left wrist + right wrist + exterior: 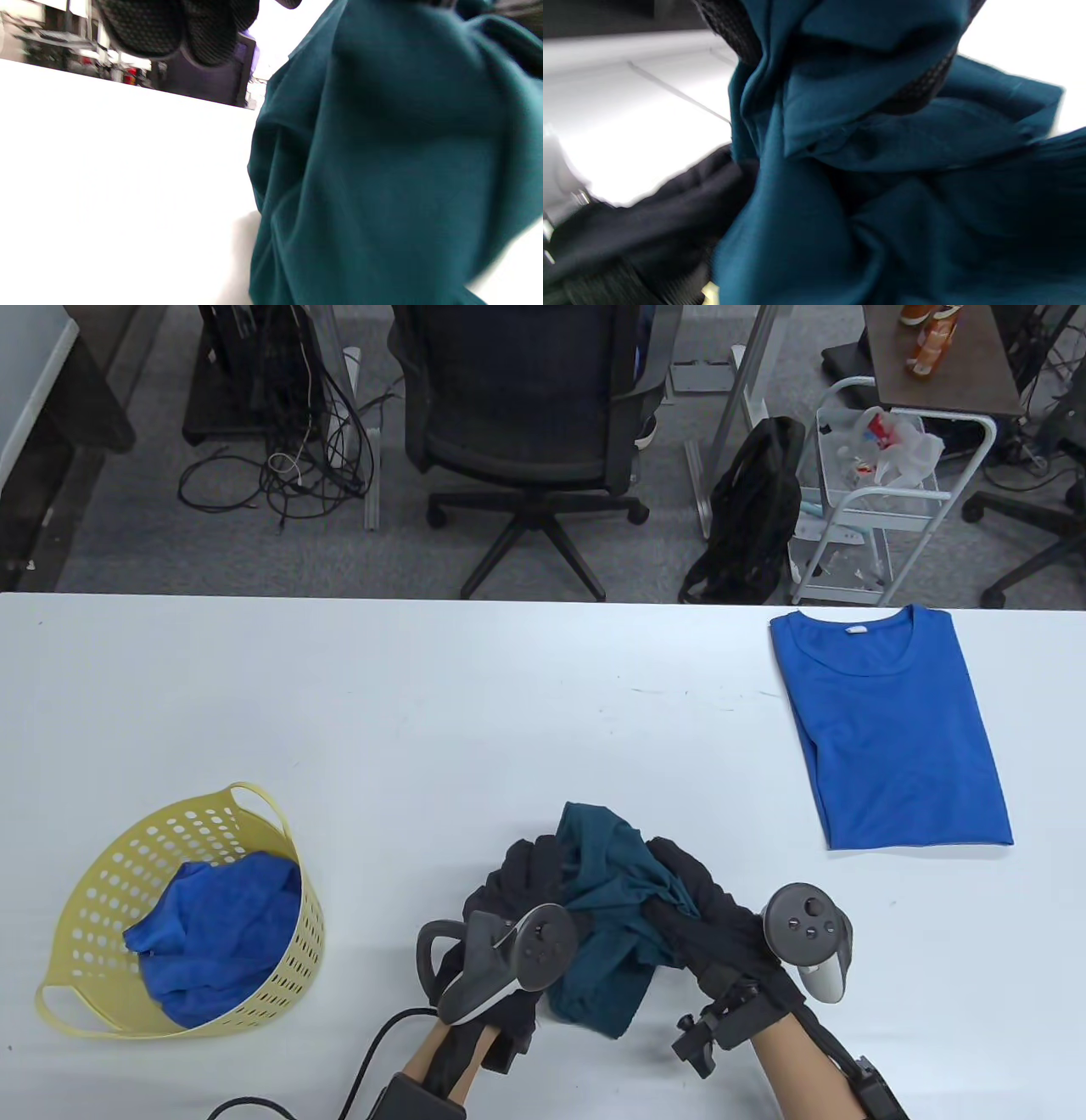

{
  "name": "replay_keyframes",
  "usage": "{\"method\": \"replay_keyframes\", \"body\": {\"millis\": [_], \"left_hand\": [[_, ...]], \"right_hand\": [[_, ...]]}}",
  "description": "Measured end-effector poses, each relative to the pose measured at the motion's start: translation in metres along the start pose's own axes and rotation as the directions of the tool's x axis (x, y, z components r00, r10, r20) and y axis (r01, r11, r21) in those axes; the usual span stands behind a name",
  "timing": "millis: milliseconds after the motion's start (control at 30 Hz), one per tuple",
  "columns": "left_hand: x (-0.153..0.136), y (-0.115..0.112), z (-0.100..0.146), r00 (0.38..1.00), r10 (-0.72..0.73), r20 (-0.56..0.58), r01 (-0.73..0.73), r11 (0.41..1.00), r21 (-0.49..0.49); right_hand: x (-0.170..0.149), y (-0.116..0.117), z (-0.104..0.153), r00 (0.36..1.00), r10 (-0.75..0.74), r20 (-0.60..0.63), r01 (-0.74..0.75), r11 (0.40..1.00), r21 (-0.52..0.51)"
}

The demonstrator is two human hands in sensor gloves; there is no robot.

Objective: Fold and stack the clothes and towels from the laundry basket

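Because the teal garment (607,916) hangs bunched and limp between my two grips at the near middle of the tabletop (424,712), I judge it light, soft and quick to slump, so I want a seam, hem or shoulder edge rather than a fistful of cloth. My left hand (509,933) and right hand (721,933) both have their fingers curled into its folds. Outward, a folded blue shirt (891,738) lies far right, and the yellow basket (85,916) near left holds a blue towel (221,933).

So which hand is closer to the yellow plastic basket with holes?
Left. The left hand is just right of the yellow plastic basket; the right hand is farther right.
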State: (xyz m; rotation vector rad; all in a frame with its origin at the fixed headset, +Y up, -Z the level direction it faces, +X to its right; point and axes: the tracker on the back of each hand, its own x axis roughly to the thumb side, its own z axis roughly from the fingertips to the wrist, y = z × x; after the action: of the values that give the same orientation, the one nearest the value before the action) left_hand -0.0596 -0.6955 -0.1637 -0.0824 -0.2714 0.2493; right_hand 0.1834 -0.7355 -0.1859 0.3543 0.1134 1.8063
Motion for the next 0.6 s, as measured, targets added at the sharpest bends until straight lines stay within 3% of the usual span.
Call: {"method": "replay_keyframes", "body": {"millis": [67, 133, 167, 200, 233, 300, 367, 400, 467, 600], "left_hand": [[0.005, -0.001, -0.001, 0.982, 0.136, 0.132, -0.111, 0.978, -0.179], [0.014, -0.01, -0.002, 0.915, 0.348, 0.203, -0.252, 0.888, -0.384], [0.017, -0.013, -0.002, 0.896, 0.387, 0.218, -0.284, 0.876, -0.389], [0.02, -0.016, -0.002, 0.883, 0.406, 0.238, -0.327, 0.893, -0.309], [0.019, -0.015, -0.002, 0.904, 0.367, 0.218, -0.338, 0.927, -0.162], [0.011, -0.01, -0.002, 0.946, 0.276, 0.171, -0.286, 0.958, 0.032], [-0.004, -0.006, -0.004, 0.947, 0.292, 0.134, -0.305, 0.948, 0.087], [-0.008, -0.006, -0.004, 0.941, 0.318, 0.121, -0.328, 0.941, 0.083], [-0.028, -0.009, -0.007, 0.9, 0.433, 0.045, -0.435, 0.899, 0.055], [-0.047, -0.015, -0.013, 0.811, 0.584, 0.025, -0.584, 0.812, -0.026]], "right_hand": [[-0.003, 0.001, 0.0, 0.981, -0.193, 0.018, 0.193, 0.981, -0.016], [-0.005, 0.01, 0.0, 0.895, -0.445, -0.002, 0.443, 0.891, 0.102], [-0.004, 0.014, 0.0, 0.859, -0.512, -0.016, 0.508, 0.849, 0.143], [-0.002, 0.019, 0.001, 0.81, -0.585, -0.035, 0.579, 0.791, 0.198], [-0.001, 0.02, 0.002, 0.796, -0.604, -0.039, 0.598, 0.774, 0.209], [0.002, 0.015, 0.001, 0.828, -0.56, 0.025, 0.546, 0.815, 0.193], [0.006, 0.003, 0.002, 0.889, -0.452, 0.077, 0.437, 0.886, 0.156], [0.007, 0.0, 0.003, 0.905, -0.415, 0.091, 0.402, 0.905, 0.137], [0.008, -0.009, 0.006, 0.972, -0.187, 0.14, 0.186, 0.982, 0.022], [0.008, -0.014, 0.008, 0.983, 0.118, 0.14, -0.113, 0.993, -0.046]]}}
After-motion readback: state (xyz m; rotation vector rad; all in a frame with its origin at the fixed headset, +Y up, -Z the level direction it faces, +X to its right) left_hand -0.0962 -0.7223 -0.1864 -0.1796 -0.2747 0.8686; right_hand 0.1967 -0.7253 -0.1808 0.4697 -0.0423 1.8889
